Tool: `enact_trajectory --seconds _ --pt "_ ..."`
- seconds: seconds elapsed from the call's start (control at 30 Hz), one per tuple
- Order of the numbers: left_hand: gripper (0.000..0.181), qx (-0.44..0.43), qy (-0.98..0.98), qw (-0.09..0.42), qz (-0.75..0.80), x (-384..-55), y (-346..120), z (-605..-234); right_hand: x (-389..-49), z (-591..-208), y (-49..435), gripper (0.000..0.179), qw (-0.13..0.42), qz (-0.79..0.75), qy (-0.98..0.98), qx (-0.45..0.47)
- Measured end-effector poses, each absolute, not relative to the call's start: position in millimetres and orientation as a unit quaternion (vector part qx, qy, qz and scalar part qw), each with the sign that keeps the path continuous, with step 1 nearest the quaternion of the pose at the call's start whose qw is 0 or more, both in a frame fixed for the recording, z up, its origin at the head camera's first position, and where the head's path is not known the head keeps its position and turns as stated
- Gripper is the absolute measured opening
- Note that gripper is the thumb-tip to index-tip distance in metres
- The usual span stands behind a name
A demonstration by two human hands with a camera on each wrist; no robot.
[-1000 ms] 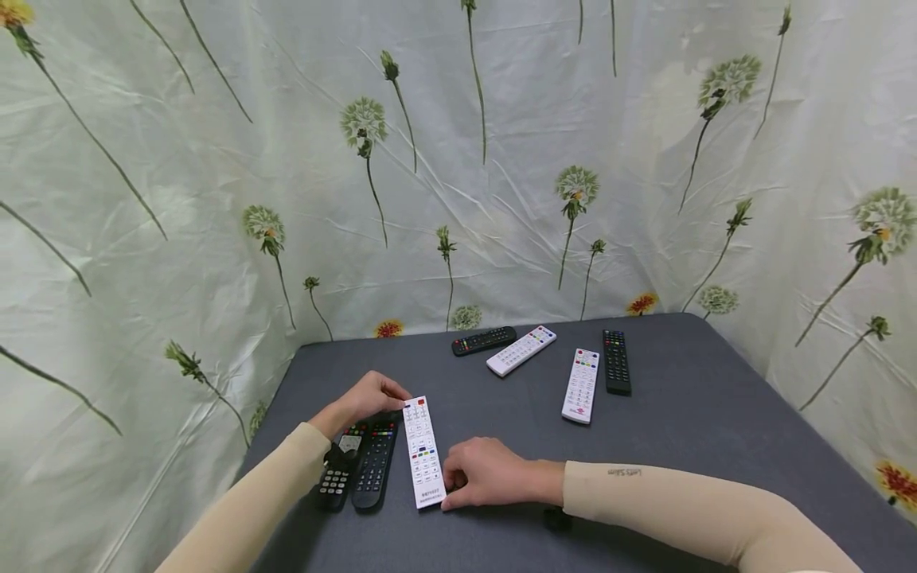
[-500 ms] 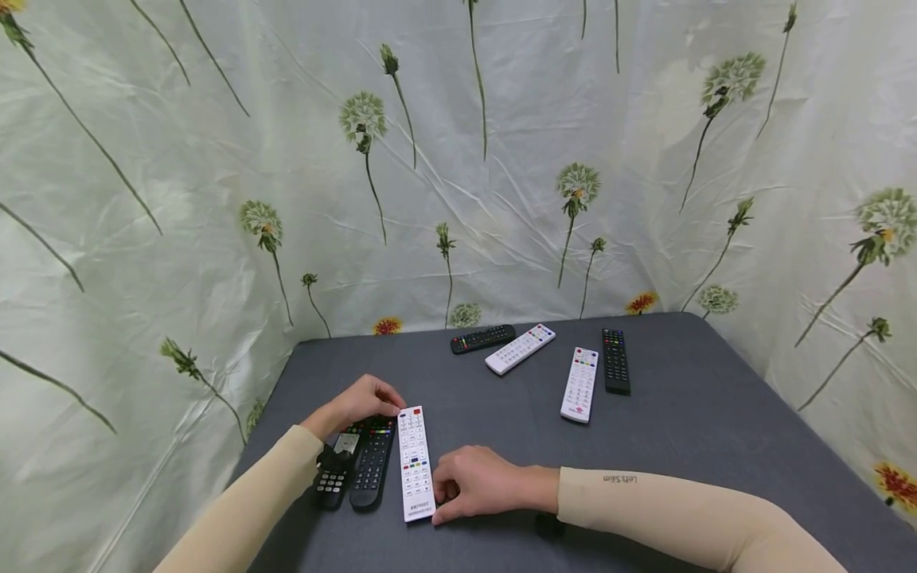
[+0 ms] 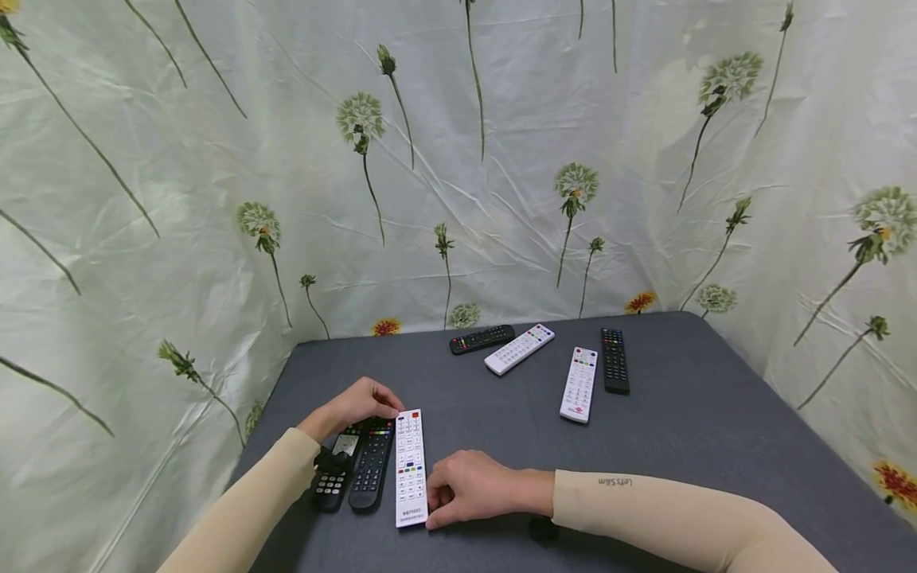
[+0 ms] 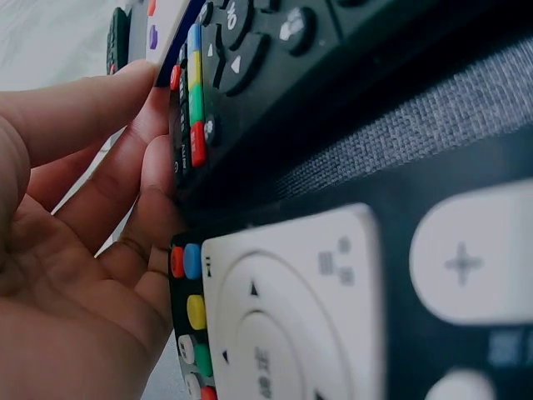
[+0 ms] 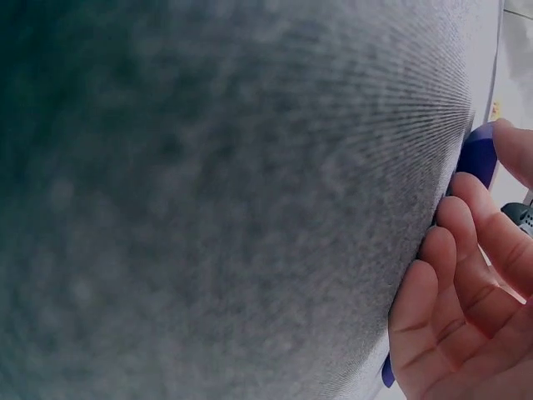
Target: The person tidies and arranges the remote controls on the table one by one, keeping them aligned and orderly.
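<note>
A white remote control (image 3: 411,477) lies on the dark grey table beside a black remote control (image 3: 371,469), nearly parallel to it. My left hand (image 3: 360,402) pinches its far left corner between thumb and fingers, reaching over the tops of the black remotes. Farther left lies another black remote with a pale button panel (image 3: 332,484), partly covered by my wrist and its strap. At the near right corner, my right hand (image 3: 474,487) holds the white remote's edge with curled fingers and thumb. Its blue side (image 5: 478,160) shows between thumb and index finger in the right wrist view.
Toward the back of the table (image 3: 688,446) lie a black remote (image 3: 481,340) and a white remote (image 3: 519,349), both slanted. Another white remote (image 3: 579,385) and a black one (image 3: 614,360) lie to the right. A flower-patterned curtain (image 3: 501,199) stands behind the table.
The white remote has slid left and toward me, turning straighter, and now sits close along the black remote. My right hand has moved left with it; my left hand has shifted slightly.
</note>
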State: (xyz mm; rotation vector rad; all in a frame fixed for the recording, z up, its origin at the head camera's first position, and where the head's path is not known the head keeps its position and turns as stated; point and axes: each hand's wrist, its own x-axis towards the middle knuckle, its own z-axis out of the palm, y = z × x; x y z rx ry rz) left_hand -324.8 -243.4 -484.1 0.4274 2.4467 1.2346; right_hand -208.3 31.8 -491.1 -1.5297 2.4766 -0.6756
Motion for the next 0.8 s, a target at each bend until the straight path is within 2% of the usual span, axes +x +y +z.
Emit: enact_trajectory --seconds 0.23,0.8 --pt "0.008 0.160 0.866 0.178 0.439 -323.4 -244.1 -482.9 -208.3 -490.8 31.3 0.010 0.107 -0.269 0.818 -0.498" --pt "0.009 0.169 0.863 0.180 0.440 -321.8 -245.9 -482.2 -207.9 -494.2 31.9 0.012 0.096 -0.284 0.818 -0.490"
